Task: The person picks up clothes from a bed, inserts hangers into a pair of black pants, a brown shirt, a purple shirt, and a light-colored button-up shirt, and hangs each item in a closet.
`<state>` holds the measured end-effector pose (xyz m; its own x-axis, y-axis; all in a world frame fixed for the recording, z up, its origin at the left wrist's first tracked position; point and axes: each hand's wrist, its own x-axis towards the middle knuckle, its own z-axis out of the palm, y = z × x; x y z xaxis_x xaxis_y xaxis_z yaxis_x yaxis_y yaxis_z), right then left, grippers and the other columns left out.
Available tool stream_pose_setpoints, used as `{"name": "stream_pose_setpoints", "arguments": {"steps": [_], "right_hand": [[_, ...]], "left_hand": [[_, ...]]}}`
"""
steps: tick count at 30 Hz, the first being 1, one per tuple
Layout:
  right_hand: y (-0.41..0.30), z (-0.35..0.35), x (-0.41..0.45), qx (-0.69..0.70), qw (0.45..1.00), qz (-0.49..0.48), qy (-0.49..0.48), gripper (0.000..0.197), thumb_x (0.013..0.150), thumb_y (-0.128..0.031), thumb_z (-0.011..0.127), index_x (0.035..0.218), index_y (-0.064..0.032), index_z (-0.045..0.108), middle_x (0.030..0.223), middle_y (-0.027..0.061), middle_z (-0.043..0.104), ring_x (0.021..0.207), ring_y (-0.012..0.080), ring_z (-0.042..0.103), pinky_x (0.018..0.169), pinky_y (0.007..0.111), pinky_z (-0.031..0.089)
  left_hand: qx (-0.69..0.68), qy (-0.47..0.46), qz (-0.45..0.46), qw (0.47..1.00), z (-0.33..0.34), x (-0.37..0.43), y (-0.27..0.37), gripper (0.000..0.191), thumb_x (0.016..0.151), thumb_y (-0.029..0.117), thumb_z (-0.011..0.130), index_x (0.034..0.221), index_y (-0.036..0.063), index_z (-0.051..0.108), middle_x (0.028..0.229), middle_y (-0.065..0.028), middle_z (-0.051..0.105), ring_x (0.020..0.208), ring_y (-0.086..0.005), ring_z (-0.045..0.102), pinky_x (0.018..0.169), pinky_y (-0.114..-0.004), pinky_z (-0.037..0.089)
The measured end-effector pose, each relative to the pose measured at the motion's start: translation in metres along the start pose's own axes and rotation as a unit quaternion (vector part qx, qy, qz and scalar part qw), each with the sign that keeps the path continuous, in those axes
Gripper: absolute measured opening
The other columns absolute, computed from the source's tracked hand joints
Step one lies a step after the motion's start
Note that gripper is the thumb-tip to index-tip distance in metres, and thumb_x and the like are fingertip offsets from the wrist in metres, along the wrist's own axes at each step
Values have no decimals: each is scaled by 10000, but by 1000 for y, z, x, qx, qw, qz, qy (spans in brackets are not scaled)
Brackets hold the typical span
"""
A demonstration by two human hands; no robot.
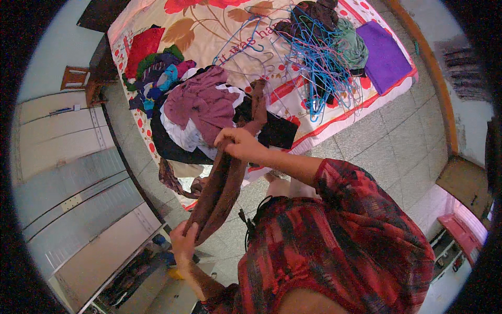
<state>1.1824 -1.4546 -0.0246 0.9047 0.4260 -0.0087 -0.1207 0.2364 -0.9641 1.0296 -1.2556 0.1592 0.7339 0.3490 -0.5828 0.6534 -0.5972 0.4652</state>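
A brown cloth (219, 192) is stretched between my two hands in front of my body. My left hand (183, 239) grips its lower end, and my right hand (235, 143) pinches its upper part near the bed's edge. Part of the brown cloth runs past my right hand onto the bed. Just beyond lies a pile with a mauve garment (196, 102), a white cloth (178, 131) and black cloth (278, 131). A tangle of blue and pink hangers (317, 59) rests farther right on the bed.
The bed has a floral sheet (211, 23). On it are a red cloth (145, 45), a heap of mixed clothes (160, 78), a green garment (351, 43) and a folded purple cloth (384, 57). An open wardrobe compartment (145, 278) holding clothes is at lower left; a pink-red bench or rack (462, 235) stands at right.
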Motion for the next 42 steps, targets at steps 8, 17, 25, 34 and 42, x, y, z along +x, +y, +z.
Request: {"name": "stream_pose_setpoints", "arguments": {"steps": [8,17,25,34,42], "right_hand": [[-15,-3,-4,9,993,47,-111,195,707,-130,620,867,-30,571,774,47,599,746,122,559,655,270,442],[-20,-75,-8,168,948,128,-237,360,769,-196,634,1080,-46,533,942,54,582,855,129,560,640,265,466],[122,-292,14,-345,781,112,509,215,738,-233,582,769,-23,615,684,120,608,609,223,586,591,340,459],[183,-359,25,-468,746,298,368,386,691,-390,586,675,-6,618,703,203,591,666,359,572,621,438,448],[167,-327,47,-288,836,122,451,259,795,-251,560,936,-35,584,799,158,608,733,278,591,660,343,455]], "left_hand": [[-122,182,30,975,-5,-2,0,308,772,227,614,924,-38,586,831,-62,589,780,-175,548,696,-310,432],[-84,285,512,806,-14,33,-20,592,729,420,642,1090,-23,484,1060,-211,537,905,-345,558,793,-453,471],[-130,454,450,758,-36,35,-49,551,699,350,678,1048,-38,502,1022,-209,556,888,-322,568,777,-440,472],[-90,523,490,691,-31,38,-38,324,749,254,640,947,3,584,938,-175,599,820,-272,592,721,-378,477],[-79,525,506,680,-33,38,-31,151,794,168,607,857,40,658,863,-144,637,759,-228,613,671,-323,481]]}}
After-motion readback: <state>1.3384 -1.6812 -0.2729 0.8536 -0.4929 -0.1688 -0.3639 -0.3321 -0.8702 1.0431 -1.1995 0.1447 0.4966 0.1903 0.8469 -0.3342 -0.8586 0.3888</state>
